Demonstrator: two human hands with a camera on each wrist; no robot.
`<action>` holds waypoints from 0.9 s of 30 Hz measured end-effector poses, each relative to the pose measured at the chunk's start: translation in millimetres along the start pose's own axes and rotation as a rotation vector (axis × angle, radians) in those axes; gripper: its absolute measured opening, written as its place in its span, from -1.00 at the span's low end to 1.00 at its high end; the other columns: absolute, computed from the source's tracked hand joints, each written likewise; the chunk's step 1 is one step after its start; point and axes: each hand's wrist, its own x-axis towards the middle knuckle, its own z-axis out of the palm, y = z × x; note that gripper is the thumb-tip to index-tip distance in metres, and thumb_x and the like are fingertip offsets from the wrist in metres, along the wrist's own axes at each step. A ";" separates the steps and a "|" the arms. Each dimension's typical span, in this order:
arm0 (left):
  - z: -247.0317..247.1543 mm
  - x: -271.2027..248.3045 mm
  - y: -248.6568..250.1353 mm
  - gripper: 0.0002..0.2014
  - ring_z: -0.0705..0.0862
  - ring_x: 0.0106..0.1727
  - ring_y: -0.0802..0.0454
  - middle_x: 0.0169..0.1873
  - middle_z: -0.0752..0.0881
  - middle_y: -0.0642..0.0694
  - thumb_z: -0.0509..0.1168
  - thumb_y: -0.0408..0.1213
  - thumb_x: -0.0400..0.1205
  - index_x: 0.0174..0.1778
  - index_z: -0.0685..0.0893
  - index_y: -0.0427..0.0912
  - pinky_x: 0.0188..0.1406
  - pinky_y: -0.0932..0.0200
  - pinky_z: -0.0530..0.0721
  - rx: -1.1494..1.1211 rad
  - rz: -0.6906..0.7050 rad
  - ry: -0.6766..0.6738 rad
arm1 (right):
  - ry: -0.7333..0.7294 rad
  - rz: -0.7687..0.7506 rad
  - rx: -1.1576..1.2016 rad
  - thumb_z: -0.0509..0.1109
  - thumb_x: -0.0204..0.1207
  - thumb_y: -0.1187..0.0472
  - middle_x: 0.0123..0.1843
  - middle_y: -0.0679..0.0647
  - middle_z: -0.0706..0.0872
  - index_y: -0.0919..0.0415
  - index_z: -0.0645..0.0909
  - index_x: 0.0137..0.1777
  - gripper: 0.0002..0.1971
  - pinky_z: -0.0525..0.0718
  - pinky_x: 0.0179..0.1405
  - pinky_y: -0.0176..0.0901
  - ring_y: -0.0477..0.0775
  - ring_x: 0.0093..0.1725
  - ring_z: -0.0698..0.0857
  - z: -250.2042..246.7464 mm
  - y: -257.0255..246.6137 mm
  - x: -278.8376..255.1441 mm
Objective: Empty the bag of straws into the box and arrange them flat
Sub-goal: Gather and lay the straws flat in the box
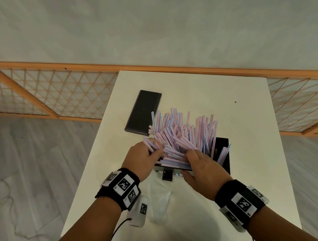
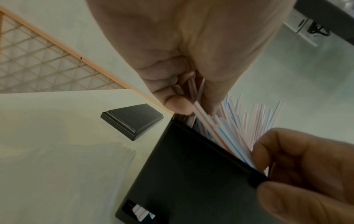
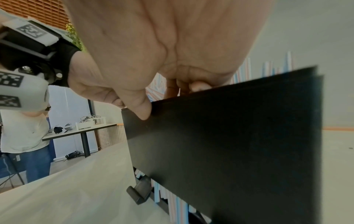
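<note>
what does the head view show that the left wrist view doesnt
Only the head view shows both wrist bands, the crumpled clear bag lying on the table near the person, and the whole jumble of straws sticking up out of the box. Only the left wrist view shows a small window low on the box side with striped straws behind it, and the left hand pinching a few straws. Both show the black lid lying apart from the box, and the right hand at the straws.
</note>
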 end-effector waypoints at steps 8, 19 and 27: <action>-36.1 -11.3 19.0 -0.93 0.79 -0.27 0.15 -0.25 0.80 0.06 0.36 -0.07 0.74 -0.06 0.70 0.12 -0.06 -0.10 0.83 0.004 -0.011 0.199 | 0.070 0.009 0.039 0.41 0.58 0.00 0.18 0.05 0.49 0.13 0.47 0.14 -0.71 0.60 -0.11 -0.17 0.16 -0.04 0.64 8.1 13.9 -9.8; -106.7 -47.0 85.4 -0.93 0.78 -0.19 0.20 -0.22 0.76 0.20 0.37 -0.11 0.74 -0.05 0.70 0.14 -0.13 0.20 0.70 0.100 0.192 0.280 | 0.138 0.001 0.047 0.45 0.54 0.03 0.35 -0.02 0.49 0.07 0.57 0.19 -0.72 0.75 -0.13 -0.08 0.15 0.05 0.73 0.2 17.6 -21.1; -80.2 -41.3 68.2 -0.96 0.82 -0.29 0.00 -0.33 0.79 -0.10 0.46 -0.24 0.69 -0.05 0.79 -0.09 -0.13 -0.17 0.88 -0.317 0.041 0.289 | 0.312 0.074 0.161 0.55 0.49 -0.05 0.37 -0.09 0.50 0.04 0.51 0.38 -0.49 0.61 -0.18 -0.29 -0.04 0.01 0.67 -22.5 14.8 -35.6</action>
